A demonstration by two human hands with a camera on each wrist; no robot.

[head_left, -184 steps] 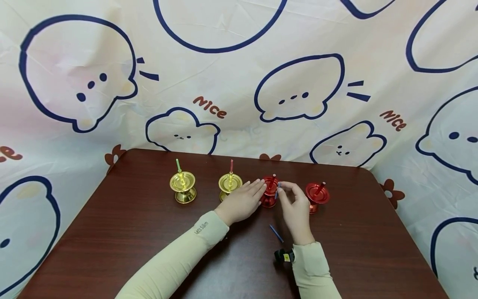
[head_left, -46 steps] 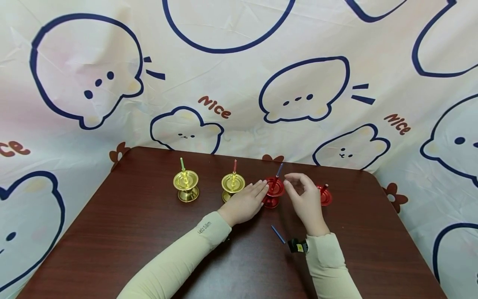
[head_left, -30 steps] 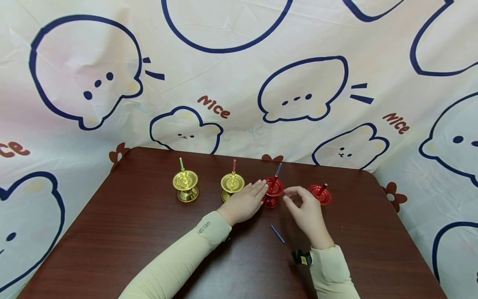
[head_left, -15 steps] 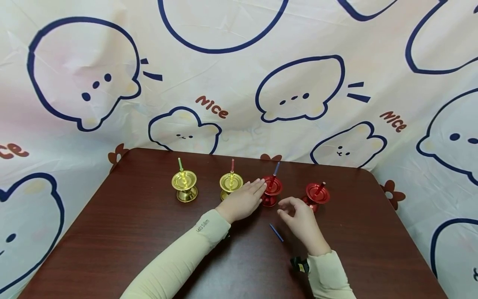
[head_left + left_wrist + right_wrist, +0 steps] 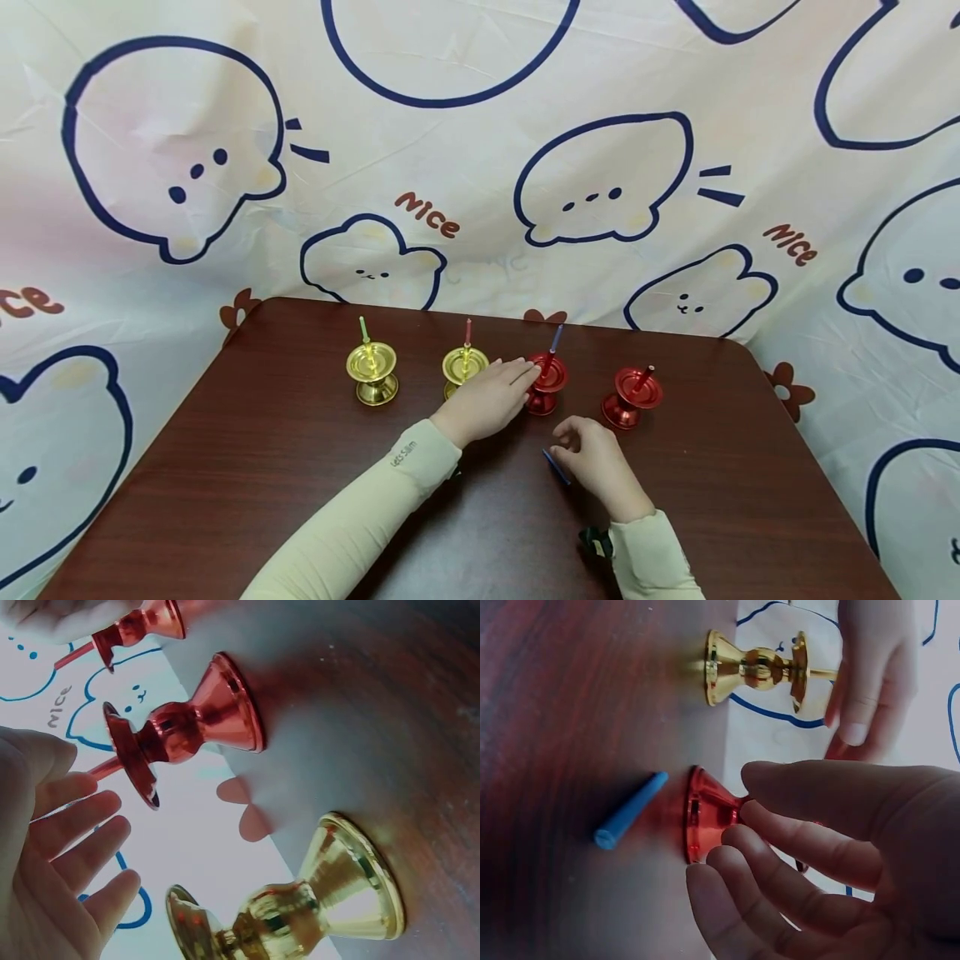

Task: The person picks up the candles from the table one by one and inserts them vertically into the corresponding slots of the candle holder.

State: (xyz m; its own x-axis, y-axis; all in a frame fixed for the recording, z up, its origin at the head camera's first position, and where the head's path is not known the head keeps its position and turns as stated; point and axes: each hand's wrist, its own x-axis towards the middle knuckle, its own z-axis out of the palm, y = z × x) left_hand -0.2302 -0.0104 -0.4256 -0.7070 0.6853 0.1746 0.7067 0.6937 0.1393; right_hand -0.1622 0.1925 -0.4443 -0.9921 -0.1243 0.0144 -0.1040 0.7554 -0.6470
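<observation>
My left hand (image 5: pixel 483 402) reaches across with extended fingers, their tips right at the dish of a red metal candle holder (image 5: pixel 542 404). A thin blue candle (image 5: pixel 556 340) stands slightly tilted on that holder's central stem. Lower down, my right hand (image 5: pixel 596 458), fingers loosely bent and holding nothing, hovers beside a second blue candle (image 5: pixel 556 469) lying on the table. The right wrist view shows that loose candle (image 5: pixel 630 814) whole, apart from the thumb and fingertips. To the right stands another red holder (image 5: pixel 626 410) with a bare stem.
Two gold candle holders stand on the left, one (image 5: pixel 372 392) bearing a green candle (image 5: pixel 363 329), the other (image 5: pixel 456 367) a red candle (image 5: pixel 468 332) and partly covered by my left hand. A printed cloth (image 5: pixel 480 167) hangs behind the brown table (image 5: pixel 262 450).
Earlier my right hand pinched a blue candle at the middle red holder; that candle now stands on its stem. The hand has let go and come down to the loose candle. My left hand stays put.
</observation>
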